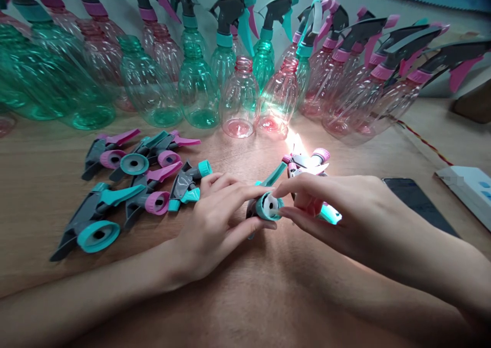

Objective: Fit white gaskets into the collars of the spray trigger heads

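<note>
My left hand (pixel 215 220) is closed around a grey and teal trigger spray head (pixel 251 212), low over the table. Its teal collar faces me, with a white disc (pixel 270 205) inside that has a dark hole in the middle. The thumb and index finger of my right hand (pixel 326 199) pinch at the right edge of this collar; whether they also grip the disc, I cannot tell. To the left of my left hand lie several loose spray heads (pixel 99 197) with pink or teal collars. Beyond my right hand, more spray heads (pixel 320 156) lie in bright light, partly hidden.
Several open-necked bottles, green (pixel 197 89) and pink (pixel 240 100), stand along the back. Bottles with spray heads fitted (pixel 378 77) stand among and behind them. To the right are a dark phone (pixel 416 202), a white box (pixel 466 187) and a red-yellow twisted wire (pixel 425 143).
</note>
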A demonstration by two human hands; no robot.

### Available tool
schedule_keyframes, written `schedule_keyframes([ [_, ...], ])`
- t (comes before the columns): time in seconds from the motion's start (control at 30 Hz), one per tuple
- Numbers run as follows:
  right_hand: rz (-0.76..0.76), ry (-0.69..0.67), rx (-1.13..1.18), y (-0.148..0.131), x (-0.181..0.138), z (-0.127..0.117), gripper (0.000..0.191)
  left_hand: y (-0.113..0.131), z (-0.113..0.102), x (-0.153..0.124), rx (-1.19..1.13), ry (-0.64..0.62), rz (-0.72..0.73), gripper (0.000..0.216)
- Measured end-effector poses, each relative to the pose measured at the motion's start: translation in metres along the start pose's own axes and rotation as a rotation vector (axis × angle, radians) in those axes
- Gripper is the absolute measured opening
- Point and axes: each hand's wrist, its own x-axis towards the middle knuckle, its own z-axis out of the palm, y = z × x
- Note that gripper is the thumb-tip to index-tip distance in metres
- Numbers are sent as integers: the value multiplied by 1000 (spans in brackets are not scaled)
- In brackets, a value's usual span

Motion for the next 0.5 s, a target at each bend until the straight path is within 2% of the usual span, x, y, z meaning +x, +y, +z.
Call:
schedule_keyframes([
  [0.13,44,15,-20,-1,-1,0,10,0,-1,1,4,2,-1,24],
  [0.5,-65,58,-44,1,-2,5,12,-3,2,-1,7,6,10,23],
])
